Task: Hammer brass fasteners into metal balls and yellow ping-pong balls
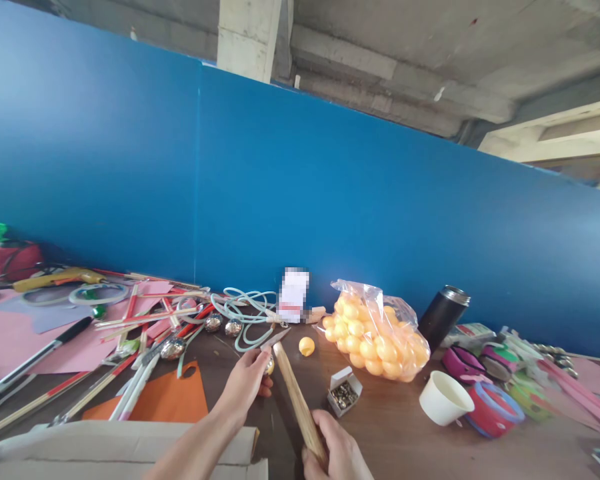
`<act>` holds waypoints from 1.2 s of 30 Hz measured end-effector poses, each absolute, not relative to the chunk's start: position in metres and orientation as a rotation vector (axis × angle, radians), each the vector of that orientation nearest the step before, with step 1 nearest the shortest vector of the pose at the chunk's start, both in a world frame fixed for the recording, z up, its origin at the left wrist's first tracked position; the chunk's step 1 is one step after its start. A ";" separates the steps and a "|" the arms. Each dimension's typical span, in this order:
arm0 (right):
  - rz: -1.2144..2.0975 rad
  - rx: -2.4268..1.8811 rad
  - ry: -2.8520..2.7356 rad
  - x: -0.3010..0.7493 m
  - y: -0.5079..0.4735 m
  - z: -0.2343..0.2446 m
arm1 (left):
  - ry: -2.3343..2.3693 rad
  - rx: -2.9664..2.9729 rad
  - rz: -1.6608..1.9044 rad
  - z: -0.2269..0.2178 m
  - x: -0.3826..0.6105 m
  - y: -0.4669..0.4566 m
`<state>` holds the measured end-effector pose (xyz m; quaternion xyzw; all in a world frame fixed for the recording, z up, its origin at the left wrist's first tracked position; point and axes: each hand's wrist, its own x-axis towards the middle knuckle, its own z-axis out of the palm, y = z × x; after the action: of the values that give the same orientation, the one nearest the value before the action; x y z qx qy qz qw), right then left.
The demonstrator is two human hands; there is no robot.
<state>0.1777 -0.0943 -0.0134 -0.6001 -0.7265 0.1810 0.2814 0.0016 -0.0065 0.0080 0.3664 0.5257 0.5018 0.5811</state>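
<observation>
My right hand [336, 450] grips the near end of a wooden stick [297, 397] that slants up and to the left over the brown table [395, 427]. My left hand [245, 383] is closed in a pinch at the stick's far tip, holding a small roundish yellow thing [269, 365] that I cannot make out clearly. A loose orange ball [307, 346] lies just beyond the tip. To its right a clear plastic bag of orange balls [377, 333] rests on the table.
A small open box of metal pins [344, 392], a white paper cup [445, 399], a black flask [443, 317] and tape rolls [493, 408] sit to the right. Sticks, spoons, pale green cord [245, 310], orange card [173, 399] and pink paper [10, 337] lie left. Cardboard [110, 450] lies near me. Blue wall [300, 200] behind.
</observation>
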 end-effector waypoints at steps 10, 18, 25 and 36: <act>0.501 -1.646 -1.958 0.174 -0.098 -0.001 | 1.225 0.879 1.151 0.001 0.001 -0.005; 0.518 -1.669 -1.977 0.175 -0.095 -0.005 | 1.225 0.887 1.166 0.008 0.002 -0.009; 0.560 -1.712 -1.988 0.177 -0.094 -0.004 | 1.237 0.896 1.152 0.006 0.001 -0.007; 0.610 -1.738 -2.023 0.175 -0.097 0.005 | 1.244 0.909 1.147 0.001 0.001 -0.006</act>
<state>0.1747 -0.0973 0.0047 -0.6223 -0.7242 0.2184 0.2014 0.0010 -0.0056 0.0013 0.3877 0.5309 0.4891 0.5733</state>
